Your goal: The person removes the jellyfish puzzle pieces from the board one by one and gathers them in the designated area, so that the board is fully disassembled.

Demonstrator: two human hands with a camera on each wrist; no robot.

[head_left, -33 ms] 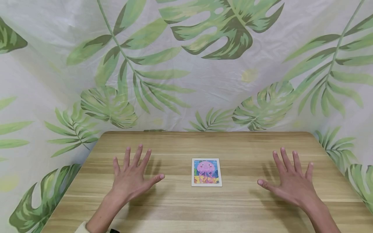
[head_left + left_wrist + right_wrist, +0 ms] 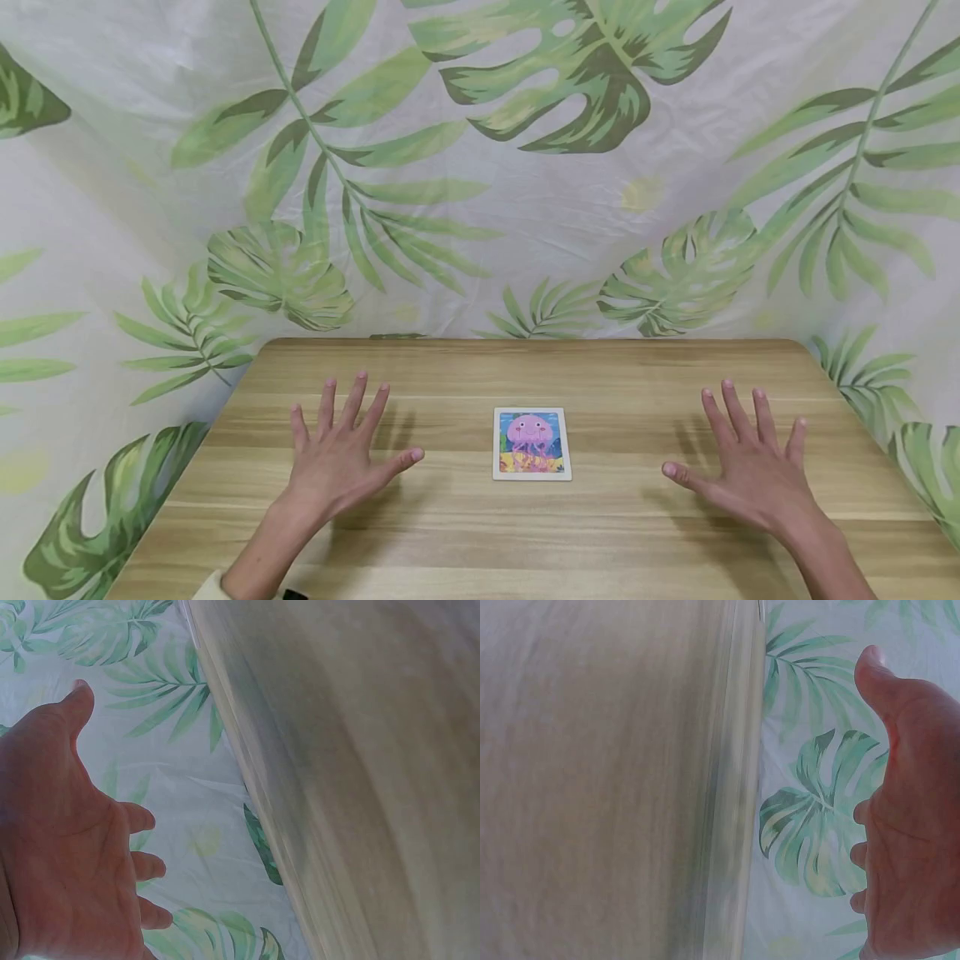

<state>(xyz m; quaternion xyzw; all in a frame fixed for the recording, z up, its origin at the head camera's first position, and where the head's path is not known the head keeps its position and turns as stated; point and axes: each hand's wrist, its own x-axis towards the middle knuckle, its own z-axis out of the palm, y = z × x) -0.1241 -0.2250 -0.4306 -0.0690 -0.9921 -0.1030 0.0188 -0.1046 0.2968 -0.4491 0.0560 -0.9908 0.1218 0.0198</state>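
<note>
In the head view, the person's left hand point(image 2: 341, 462) sits in the lower left of the frame, palm down over the light wooden table with a striped grain point(image 2: 465, 533). Its fingers are straight and spread wide, the thumb angled out toward the centre; it holds nothing. The forearm runs down to the bottom edge, where a pale sleeve cuff point(image 2: 206, 587) shows. The right hand point(image 2: 750, 475) mirrors it in the lower right: palm down, fingers straight and fanned, thumb pointing inward, gripping nothing. Whether either palm actually touches the wood cannot be told.

Between the two hands, slightly right of the frame's centre, lies a small rectangular puzzle card with a white border and a pink jellyfish on a blue ground point(image 2: 532, 443). It lies flat on the table, well apart from both hands. No writing can be read on it.

The left wrist view shows the left hand point(image 2: 64, 855) at the lower left, palm seen from below with fingers loosely extended, the table edge point(image 2: 247, 772) running diagonally beside it. The right wrist view shows the right hand point(image 2: 915, 825) at the right edge, likewise open. Behind the table hangs a white cloth printed with green tropical leaves point(image 2: 480, 167).
</note>
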